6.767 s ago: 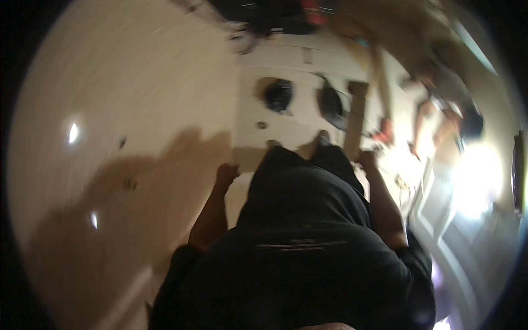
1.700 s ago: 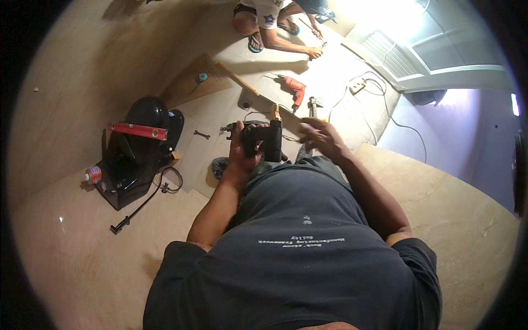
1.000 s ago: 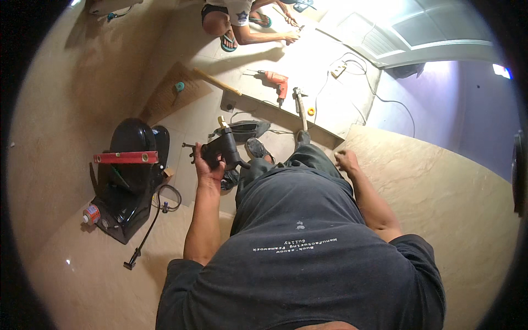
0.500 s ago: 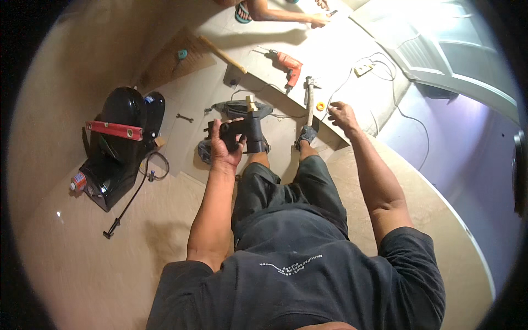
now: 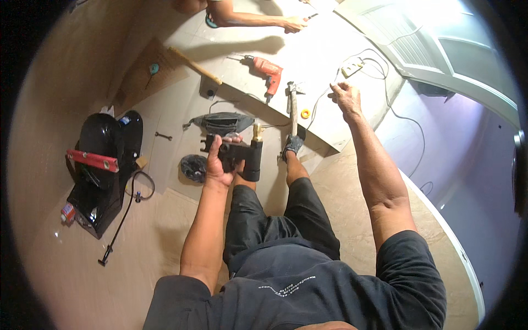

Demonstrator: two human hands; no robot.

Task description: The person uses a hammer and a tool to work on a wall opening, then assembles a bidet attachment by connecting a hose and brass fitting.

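Observation:
My left hand [image 5: 218, 168] is closed around a black pipe-like fitting [image 5: 252, 162] with a thick cylindrical end and a brass connector [image 5: 257, 132] on top. It is held above my feet, in front of a black waist pouch [image 5: 220, 120]. My right hand [image 5: 347, 102] is raised on the right, thumb and fingertips pinched together; anything between them is too small to make out. Nearest to it on the step are an orange tape roll [image 5: 305, 113] and a wooden-handled hammer [image 5: 293, 107], whose handle reaches toward my right foot.
A red drill [image 5: 268, 70] and a power strip [image 5: 352, 67] with loose cords lie ahead on the pale step. At left a red spirit level [image 5: 91, 159] rests on a glossy black fixture [image 5: 99, 135], near a wrench [image 5: 163, 136] and black hose [image 5: 116, 234]. Another person's hand [image 5: 294, 24] works at the top.
The view has shifted, so the floor things sit further left. My right hand has moved up and forward, its fingers drawn together. My left hand still holds the fitting, now more level.

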